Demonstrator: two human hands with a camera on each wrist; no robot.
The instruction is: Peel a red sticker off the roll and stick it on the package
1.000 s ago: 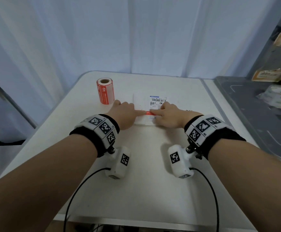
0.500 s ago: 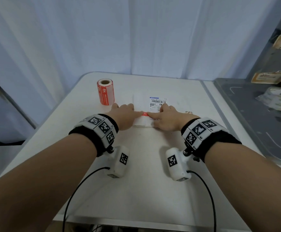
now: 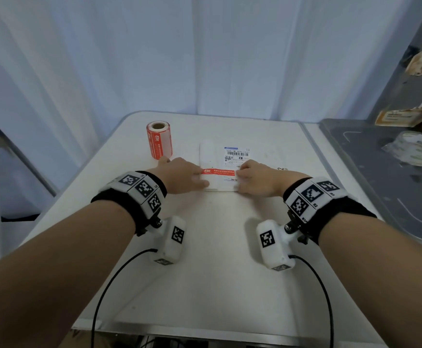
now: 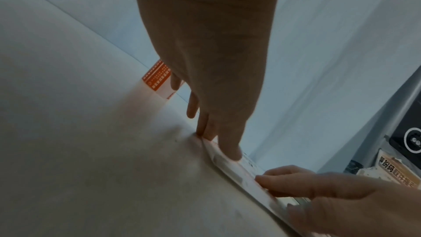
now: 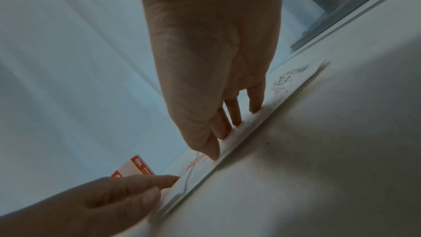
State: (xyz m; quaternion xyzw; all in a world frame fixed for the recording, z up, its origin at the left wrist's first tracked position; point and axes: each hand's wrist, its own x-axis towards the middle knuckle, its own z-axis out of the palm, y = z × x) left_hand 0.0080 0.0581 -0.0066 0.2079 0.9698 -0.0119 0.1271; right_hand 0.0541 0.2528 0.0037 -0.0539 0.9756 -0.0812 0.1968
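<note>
A flat white package (image 3: pixel 211 153) with a barcode label (image 3: pixel 237 154) lies on the white table. A red sticker (image 3: pixel 217 172) lies flat across its near part. My left hand (image 3: pixel 183 175) presses the sticker's left end with straight fingers (image 4: pixel 230 149). My right hand (image 3: pixel 252 178) presses its right end, fingers (image 5: pixel 213 152) down on the package (image 5: pixel 241 141). The red sticker roll (image 3: pixel 159 139) stands upright at the back left, just beyond my left hand, also in the left wrist view (image 4: pixel 157 78) and the right wrist view (image 5: pixel 136 166).
The white table (image 3: pixel 217 272) ends at a curtain behind. A grey tray (image 3: pixel 380 177) on the right holds a roll of clear tape (image 3: pixel 416 146) and printed packets (image 3: pixel 395 118). Wrist camera cables trail toward the near edge.
My two hands have slid apart along the sticker, left hand leftward and right hand rightward, uncovering most of its red strip. The roll and package have stayed put.
</note>
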